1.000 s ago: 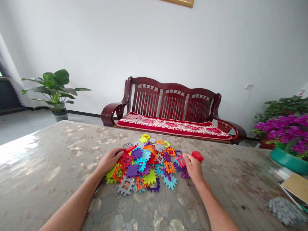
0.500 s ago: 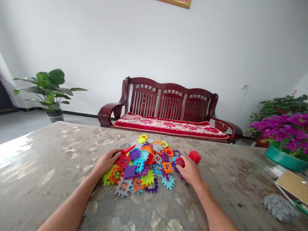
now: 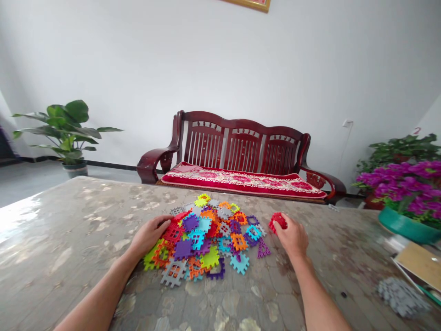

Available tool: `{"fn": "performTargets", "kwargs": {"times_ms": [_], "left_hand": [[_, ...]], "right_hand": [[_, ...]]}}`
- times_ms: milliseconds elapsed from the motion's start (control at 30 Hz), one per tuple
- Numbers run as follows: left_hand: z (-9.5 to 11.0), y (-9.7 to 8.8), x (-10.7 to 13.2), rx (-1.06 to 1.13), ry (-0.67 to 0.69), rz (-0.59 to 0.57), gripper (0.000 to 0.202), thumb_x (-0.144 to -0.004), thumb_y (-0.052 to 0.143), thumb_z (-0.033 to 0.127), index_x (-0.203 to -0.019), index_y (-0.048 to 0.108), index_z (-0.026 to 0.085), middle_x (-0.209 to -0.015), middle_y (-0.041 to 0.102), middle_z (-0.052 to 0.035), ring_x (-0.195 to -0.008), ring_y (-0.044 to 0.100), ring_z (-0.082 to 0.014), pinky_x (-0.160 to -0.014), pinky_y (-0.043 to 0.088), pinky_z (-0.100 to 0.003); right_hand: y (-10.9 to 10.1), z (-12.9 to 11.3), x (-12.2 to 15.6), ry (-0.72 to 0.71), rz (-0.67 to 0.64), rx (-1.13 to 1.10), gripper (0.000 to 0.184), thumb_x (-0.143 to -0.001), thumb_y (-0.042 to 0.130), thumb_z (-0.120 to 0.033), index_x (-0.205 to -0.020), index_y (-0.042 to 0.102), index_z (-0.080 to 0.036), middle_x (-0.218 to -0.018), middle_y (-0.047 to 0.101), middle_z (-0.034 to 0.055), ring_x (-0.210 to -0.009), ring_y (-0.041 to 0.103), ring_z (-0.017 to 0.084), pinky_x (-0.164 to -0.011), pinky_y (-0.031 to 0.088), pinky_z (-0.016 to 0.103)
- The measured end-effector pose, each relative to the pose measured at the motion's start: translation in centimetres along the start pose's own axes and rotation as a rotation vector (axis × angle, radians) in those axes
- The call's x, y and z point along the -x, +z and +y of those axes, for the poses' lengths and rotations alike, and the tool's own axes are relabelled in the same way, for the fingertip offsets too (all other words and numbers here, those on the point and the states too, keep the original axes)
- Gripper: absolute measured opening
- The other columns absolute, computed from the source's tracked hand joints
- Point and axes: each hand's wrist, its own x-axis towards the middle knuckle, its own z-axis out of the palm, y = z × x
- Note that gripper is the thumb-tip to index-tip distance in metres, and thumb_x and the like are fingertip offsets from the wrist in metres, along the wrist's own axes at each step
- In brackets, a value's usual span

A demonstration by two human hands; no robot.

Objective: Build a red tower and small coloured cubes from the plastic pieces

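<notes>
A loose pile of plastic interlocking tiles (image 3: 184, 248) in many colours, some solid and some with window cut-outs, lies on the table before me. At its left edge, my left hand (image 3: 149, 236) is closed, thumb and forefinger tips together against a red tile (image 3: 173, 233); its other fingers are hidden. To the right of the pile, my right hand (image 3: 292, 234) grips red tiles (image 3: 276, 222) at a small red stack. How many it holds cannot be seen. A purple triangular tile (image 3: 263, 249) lies flat between the pile and my right hand.
Grey tiles (image 3: 401, 296) are heaped at the table's (image 3: 69, 239) right side, near an open box (image 3: 418, 264). Behind them stands a teal pot (image 3: 406, 225) of purple flowers. A small black piece (image 3: 343, 294) lies closer in. Beyond the table is a wooden bench (image 3: 243, 147).
My right hand has moved right, carrying a red tile from the pile's right edge to the red stack. The purple triangle is now uncovered. My left hand stays at the pile.
</notes>
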Motion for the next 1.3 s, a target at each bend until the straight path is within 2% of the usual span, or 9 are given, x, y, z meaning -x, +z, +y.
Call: {"fn": "performTargets", "kwargs": {"times_ms": [333, 433, 533, 700, 800, 933, 1100, 1233, 1300], "left_hand": [[0.5, -0.3, 0.2, -0.036, -0.032, -0.025, 0.051, -0.084, 0.040, 0.054, -0.111, 0.071, 0.025, -0.112, 0.074, -0.0026, -0.106, 0.066, -0.0255, -0.093, 0.048, -0.032], [0.6, -0.4, 0.3, -0.036, -0.033, -0.030, 0.051, -0.084, 0.039, 0.053, -0.113, 0.071, 0.024, -0.114, 0.074, -0.0030, -0.107, 0.066, -0.0255, -0.094, 0.047, -0.032], [0.9, -0.4, 0.3, -0.023, -0.034, -0.025, 0.051, -0.084, 0.040, 0.053, -0.112, 0.071, 0.024, -0.115, 0.074, -0.0028, -0.107, 0.065, -0.0256, -0.095, 0.047, -0.032], [1.0, -0.4, 0.3, -0.003, -0.046, -0.028, 0.050, -0.082, 0.042, 0.052, -0.110, 0.072, 0.024, -0.114, 0.074, -0.0028, -0.107, 0.066, -0.0250, -0.096, 0.047, -0.032], [0.6, -0.3, 0.2, 0.003, -0.036, -0.020, 0.049, -0.083, 0.042, 0.052, -0.110, 0.072, 0.024, -0.115, 0.074, -0.0024, -0.108, 0.065, -0.0245, -0.096, 0.047, -0.032], [0.3, -0.1, 0.2, 0.007, -0.017, -0.017, 0.049, -0.084, 0.042, 0.052, -0.111, 0.072, 0.024, -0.116, 0.073, -0.0024, -0.107, 0.065, -0.0244, -0.096, 0.047, -0.031], [0.5, -0.2, 0.3, -0.008, -0.020, -0.035, 0.050, -0.086, 0.040, 0.052, -0.112, 0.071, 0.024, -0.116, 0.073, -0.0026, -0.108, 0.065, -0.0249, -0.097, 0.046, -0.032], [0.7, -0.3, 0.3, -0.004, -0.017, -0.043, 0.050, -0.086, 0.039, 0.052, -0.112, 0.071, 0.024, -0.116, 0.073, -0.0028, -0.108, 0.065, -0.0251, -0.096, 0.046, -0.032], [0.8, -0.3, 0.3, 0.004, -0.016, -0.045, 0.050, -0.086, 0.039, 0.051, -0.113, 0.071, 0.024, -0.116, 0.073, -0.0032, -0.108, 0.065, -0.0252, -0.096, 0.046, -0.032]], "right_hand": [[0.5, 0.4, -0.2, 0.035, -0.076, 0.028, 0.052, -0.084, 0.052, -0.049, -0.128, 0.062, -0.023, -0.115, 0.070, 0.0092, -0.099, 0.062, 0.029, -0.082, 0.045, 0.037], [0.8, 0.3, 0.0, -0.008, 0.020, -0.009, 0.058, -0.083, 0.053, -0.049, -0.131, 0.058, -0.018, -0.127, 0.064, 0.0126, -0.106, 0.059, 0.032, -0.088, 0.043, 0.042], [1.3, -0.4, 0.2, -0.130, 0.106, -0.123, 0.051, -0.083, 0.053, -0.044, -0.125, 0.062, -0.017, -0.130, 0.062, 0.0114, -0.112, 0.055, 0.030, -0.097, 0.040, 0.042], [2.6, -3.8, 1.0, -0.327, -0.110, -0.347, 0.036, -0.084, 0.050, -0.030, -0.114, 0.068, -0.020, -0.116, 0.069, 0.0064, -0.111, 0.058, 0.023, -0.102, 0.040, 0.037], [3.2, -6.0, 1.3, -0.389, -0.239, -0.361, 0.037, -0.083, 0.050, -0.022, -0.115, 0.068, -0.023, -0.120, 0.068, 0.0045, -0.114, 0.056, 0.021, -0.102, 0.040, 0.036], [3.9, -8.1, 0.7, -0.426, -0.330, -0.301, 0.046, -0.079, 0.052, -0.015, -0.123, 0.064, -0.022, -0.127, 0.066, 0.0038, -0.117, 0.054, 0.022, -0.103, 0.039, 0.035], [4.2, -9.2, -0.4, -0.460, -0.392, -0.177, 0.058, -0.074, 0.057, -0.012, -0.130, 0.059, -0.026, -0.131, 0.063, 0.0033, -0.122, 0.051, 0.023, -0.101, 0.039, 0.035], [3.6, -9.0, -0.8, -0.484, -0.447, -0.092, 0.045, -0.077, 0.058, -0.018, -0.119, 0.066, -0.028, -0.119, 0.069, 0.0035, -0.112, 0.056, 0.024, -0.095, 0.041, 0.035], [3.2, -8.8, -0.7, -0.484, -0.438, -0.070, 0.039, -0.075, 0.057, -0.015, -0.111, 0.070, -0.026, -0.115, 0.070, 0.0057, -0.110, 0.056, 0.026, -0.094, 0.041, 0.037]]}}
